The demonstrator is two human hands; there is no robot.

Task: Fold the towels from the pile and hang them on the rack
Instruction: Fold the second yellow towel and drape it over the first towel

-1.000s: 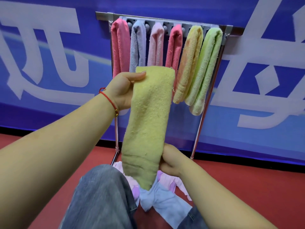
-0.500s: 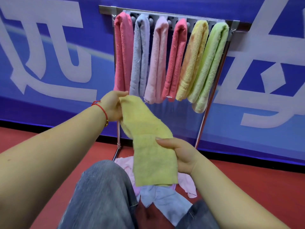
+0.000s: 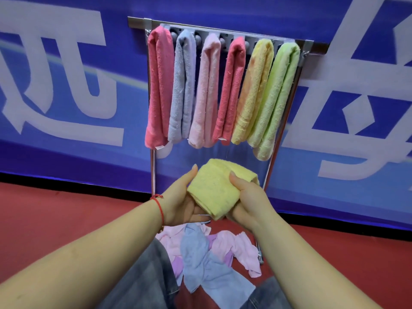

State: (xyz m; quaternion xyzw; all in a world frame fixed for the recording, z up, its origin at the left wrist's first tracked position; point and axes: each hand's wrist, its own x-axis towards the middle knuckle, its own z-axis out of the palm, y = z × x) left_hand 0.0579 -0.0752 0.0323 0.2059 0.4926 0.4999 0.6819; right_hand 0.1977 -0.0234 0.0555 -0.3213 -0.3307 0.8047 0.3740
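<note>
A folded yellow terry towel (image 3: 219, 189) is held at the centre of the frame, below the metal rack (image 3: 225, 32). It is cupped from beneath by the left hand (image 3: 181, 202) and pinched under the thumb of the right hand (image 3: 249, 197).

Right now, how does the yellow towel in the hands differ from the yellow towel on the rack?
The held yellow towel is a short, compact fold; the hung yellow towel drapes long over the rack. The held one is plain pale yellow; the hung one shows orange tinges. Both are folded terry.
</note>
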